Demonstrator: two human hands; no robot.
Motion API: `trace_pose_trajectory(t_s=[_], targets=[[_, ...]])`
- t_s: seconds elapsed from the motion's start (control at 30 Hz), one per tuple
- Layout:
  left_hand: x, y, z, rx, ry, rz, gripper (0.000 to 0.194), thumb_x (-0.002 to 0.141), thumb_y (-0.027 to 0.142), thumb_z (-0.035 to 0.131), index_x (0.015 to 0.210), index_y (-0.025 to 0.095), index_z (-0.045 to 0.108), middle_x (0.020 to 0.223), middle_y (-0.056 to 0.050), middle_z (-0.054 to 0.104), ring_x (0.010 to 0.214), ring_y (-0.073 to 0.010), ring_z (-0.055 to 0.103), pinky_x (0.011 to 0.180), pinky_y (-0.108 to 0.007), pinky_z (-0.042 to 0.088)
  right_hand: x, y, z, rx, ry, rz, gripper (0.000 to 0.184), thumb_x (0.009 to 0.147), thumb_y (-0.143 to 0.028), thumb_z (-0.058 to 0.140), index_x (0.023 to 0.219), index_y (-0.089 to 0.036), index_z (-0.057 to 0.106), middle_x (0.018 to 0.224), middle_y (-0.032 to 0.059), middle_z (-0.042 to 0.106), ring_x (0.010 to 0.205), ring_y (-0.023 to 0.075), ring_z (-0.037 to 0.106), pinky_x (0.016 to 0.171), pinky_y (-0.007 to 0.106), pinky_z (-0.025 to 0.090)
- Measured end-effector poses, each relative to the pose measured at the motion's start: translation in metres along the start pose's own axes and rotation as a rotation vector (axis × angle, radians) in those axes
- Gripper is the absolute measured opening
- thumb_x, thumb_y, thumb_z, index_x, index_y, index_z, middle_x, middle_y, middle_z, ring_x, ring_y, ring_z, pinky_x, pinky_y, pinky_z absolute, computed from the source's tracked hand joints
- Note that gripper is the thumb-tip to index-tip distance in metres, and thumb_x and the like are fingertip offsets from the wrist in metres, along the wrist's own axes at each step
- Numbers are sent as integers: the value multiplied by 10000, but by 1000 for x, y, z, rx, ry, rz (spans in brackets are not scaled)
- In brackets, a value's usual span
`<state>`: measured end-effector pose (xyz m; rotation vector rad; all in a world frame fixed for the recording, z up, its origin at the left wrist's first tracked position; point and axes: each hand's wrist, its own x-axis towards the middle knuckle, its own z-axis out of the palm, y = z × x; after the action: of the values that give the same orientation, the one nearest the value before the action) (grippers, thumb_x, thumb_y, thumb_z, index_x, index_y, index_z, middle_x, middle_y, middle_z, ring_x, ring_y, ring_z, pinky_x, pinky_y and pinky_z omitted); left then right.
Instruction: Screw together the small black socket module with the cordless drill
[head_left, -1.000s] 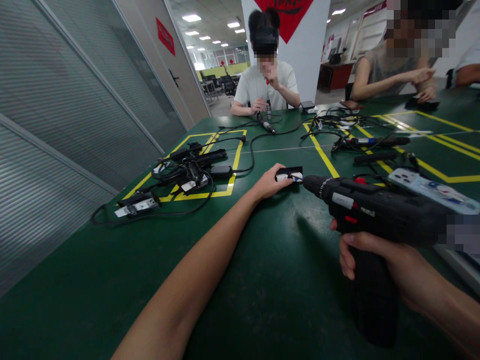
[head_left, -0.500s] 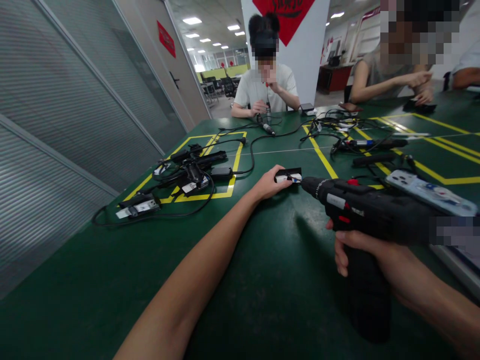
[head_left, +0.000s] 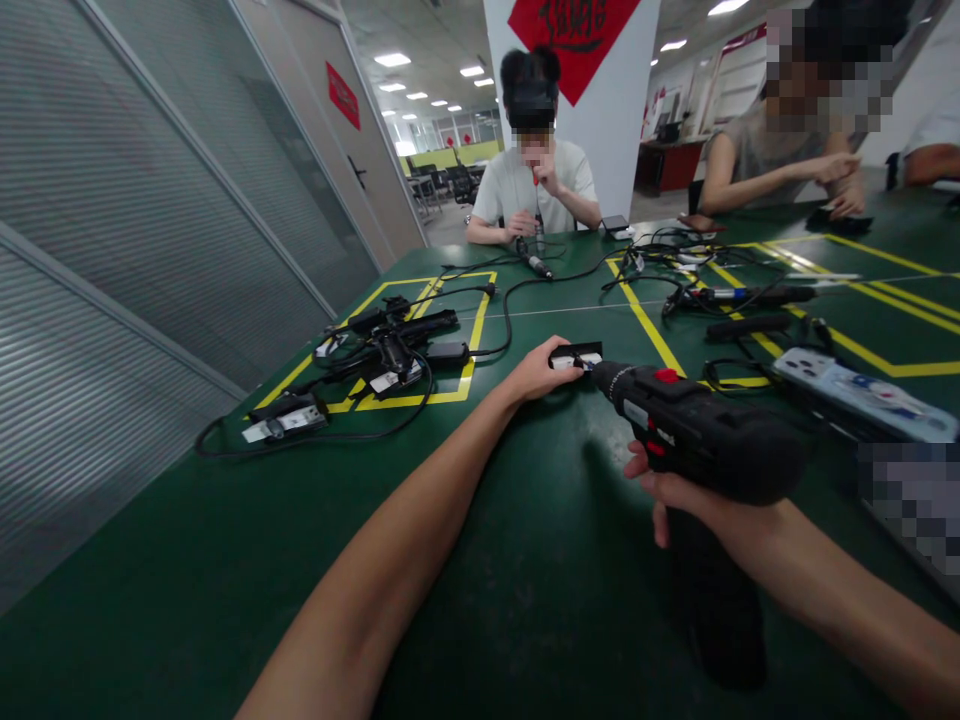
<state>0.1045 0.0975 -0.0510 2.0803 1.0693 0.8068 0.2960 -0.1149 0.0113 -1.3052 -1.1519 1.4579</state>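
My left hand (head_left: 541,370) grips the left end of a small black part with a white face (head_left: 589,352), holding it on the green table (head_left: 525,560). The fingers are closed round that end and cover some of it. In my right hand (head_left: 697,492) is a black cordless drill (head_left: 690,420) with red buttons, its handle wrapped by the fingers. The chuck points left at the part, and its tip is close to the white face. Whether the bit touches the part I cannot tell.
Black devices and cables (head_left: 394,350) lie in a yellow-taped area on the left. More cables, a black pen-like tool (head_left: 757,296) and a light-blue power strip (head_left: 862,392) are on the right. One person (head_left: 536,190) sits across the table, another (head_left: 780,170) at the far right.
The drill has turned and shifted slightly left, so its body angles more toward the part. My left hand stays on the part. The whole view has tilted a little.
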Motion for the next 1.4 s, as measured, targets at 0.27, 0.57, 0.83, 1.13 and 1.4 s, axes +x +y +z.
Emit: trace_pose_trajectory(t_s=[0.27, 0.57, 0.83, 1.13, 1.4], targets=[[-3, 5, 0, 19, 1, -12, 446, 704, 374, 647, 1086, 175, 527, 913, -8, 592, 806, -147, 548, 745, -265, 446, -14, -11, -21, -75, -6, 66, 329, 821, -435, 597, 1064, -225, 664, 873, 13, 711, 561, 156, 610, 571, 322, 444], [-2, 4, 3, -14, 0, 9, 423, 687, 318, 649, 1062, 174, 516, 884, 4, 568, 778, -132, 530, 726, -249, 434, -17, -18, -24, -208, 2, 71, 300, 793, -474, 600, 955, -234, 678, 546, -24, 648, 527, 187, 585, 520, 309, 393], [-4, 8, 6, 26, 32, -11, 417, 698, 335, 641, 1064, 174, 520, 920, -15, 591, 808, -147, 547, 753, -274, 448, -13, -16, -24, -185, 22, 20, 376, 773, -400, 632, 1120, -257, 619, 742, -13, 735, 521, 173, 610, 584, 345, 450], [-4, 6, 6, 5, 19, 2, 422, 693, 310, 628, 1072, 170, 506, 910, -12, 571, 793, -136, 530, 720, -251, 426, -1, -6, -29, -73, -40, -14, 113, 741, -269, 680, 835, -230, 631, 727, -45, 677, 402, 94, 562, 464, 279, 439], [-3, 4, 5, -3, 11, 10, 429, 685, 294, 630, 1075, 164, 507, 892, -2, 563, 771, -126, 520, 701, -239, 421, -2, -10, -30, -89, -99, -4, 44, 787, -253, 656, 797, -232, 618, 504, -71, 609, 415, 117, 557, 501, 276, 452]])
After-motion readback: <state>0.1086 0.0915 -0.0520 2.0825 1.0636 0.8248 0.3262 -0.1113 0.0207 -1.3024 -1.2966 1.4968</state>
